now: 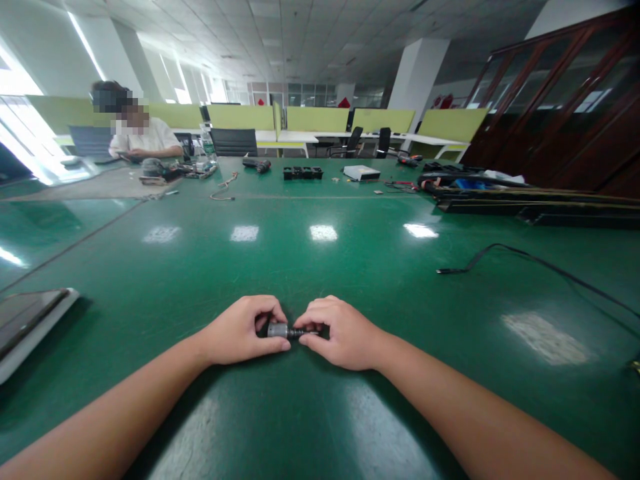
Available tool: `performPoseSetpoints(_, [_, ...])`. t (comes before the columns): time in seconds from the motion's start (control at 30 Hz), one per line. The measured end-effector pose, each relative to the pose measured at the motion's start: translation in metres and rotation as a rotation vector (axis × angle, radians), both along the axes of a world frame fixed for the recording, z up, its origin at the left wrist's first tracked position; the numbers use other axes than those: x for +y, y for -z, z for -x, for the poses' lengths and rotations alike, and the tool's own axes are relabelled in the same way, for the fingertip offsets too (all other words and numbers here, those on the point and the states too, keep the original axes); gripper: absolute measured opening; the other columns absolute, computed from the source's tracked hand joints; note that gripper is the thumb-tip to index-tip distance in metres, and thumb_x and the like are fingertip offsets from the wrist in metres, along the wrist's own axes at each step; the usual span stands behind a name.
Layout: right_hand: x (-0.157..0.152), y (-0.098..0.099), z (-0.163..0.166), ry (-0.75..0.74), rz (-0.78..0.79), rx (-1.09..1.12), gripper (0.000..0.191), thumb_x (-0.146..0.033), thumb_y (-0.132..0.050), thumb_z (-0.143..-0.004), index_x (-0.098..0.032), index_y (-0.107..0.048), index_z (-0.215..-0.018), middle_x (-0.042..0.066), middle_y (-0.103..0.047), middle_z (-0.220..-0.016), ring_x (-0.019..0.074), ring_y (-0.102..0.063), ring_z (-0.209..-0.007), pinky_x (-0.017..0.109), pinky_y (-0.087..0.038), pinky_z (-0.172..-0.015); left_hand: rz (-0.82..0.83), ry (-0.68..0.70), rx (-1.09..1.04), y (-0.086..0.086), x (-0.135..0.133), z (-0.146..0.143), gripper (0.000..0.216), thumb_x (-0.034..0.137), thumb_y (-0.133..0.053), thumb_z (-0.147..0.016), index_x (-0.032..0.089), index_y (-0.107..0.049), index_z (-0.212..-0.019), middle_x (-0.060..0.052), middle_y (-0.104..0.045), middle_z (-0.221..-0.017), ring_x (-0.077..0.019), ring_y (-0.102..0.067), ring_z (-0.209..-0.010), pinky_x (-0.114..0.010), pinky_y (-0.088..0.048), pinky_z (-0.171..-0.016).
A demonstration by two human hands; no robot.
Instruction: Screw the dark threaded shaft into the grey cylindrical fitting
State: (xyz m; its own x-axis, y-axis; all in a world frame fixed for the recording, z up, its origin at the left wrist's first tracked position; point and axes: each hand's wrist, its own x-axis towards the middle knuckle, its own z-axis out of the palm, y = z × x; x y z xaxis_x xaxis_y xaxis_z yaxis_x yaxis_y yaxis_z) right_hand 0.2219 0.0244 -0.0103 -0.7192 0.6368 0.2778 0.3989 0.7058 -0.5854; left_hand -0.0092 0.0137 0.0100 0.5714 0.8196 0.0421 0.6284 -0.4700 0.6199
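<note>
A small grey metal cylinder, which looks like a small motor [278, 331], lies sideways between my hands just above or on the green tabletop [320, 267]. From its right end runs a thin, dark, ribbed shaft [295, 333]. My left hand [253, 331] grips the cylinder body, thumb at the near side and fingers curled over the far side. With thumb and fingertips my right hand [333, 332] pinches the shaft, whose tip shows partly inside the grip. The cylinder's left end is hidden in my left palm.
A black cable [493, 247] lies at right, and a flat device [33, 323] sits at the left edge. Farther back are a black slotted part [303, 173], a silver box [361, 173] and long dark panels [525, 200]. Another person [145, 133] sits at far left.
</note>
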Motion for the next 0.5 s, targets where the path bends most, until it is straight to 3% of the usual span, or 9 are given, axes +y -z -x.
performPoseSetpoints(0.5, [0.0019,0.0059,-0.0005,-0.021,-0.038,-0.002,0.02,-0.021,-0.072,-0.08,-0.021,-0.072,-0.1,-0.001,-0.065,-0.078,0.0139,-0.058,-0.072,0.028,-0.039,-0.077,-0.028,0.011,0.041,0.0026,0.0006,0.0001,0.024,0.039,-0.075,-0.076,0.017,-0.065,-0.083,0.002,-0.06,-0.075,-0.0135,-0.052,-0.067,-0.022,-0.035,-0.059])
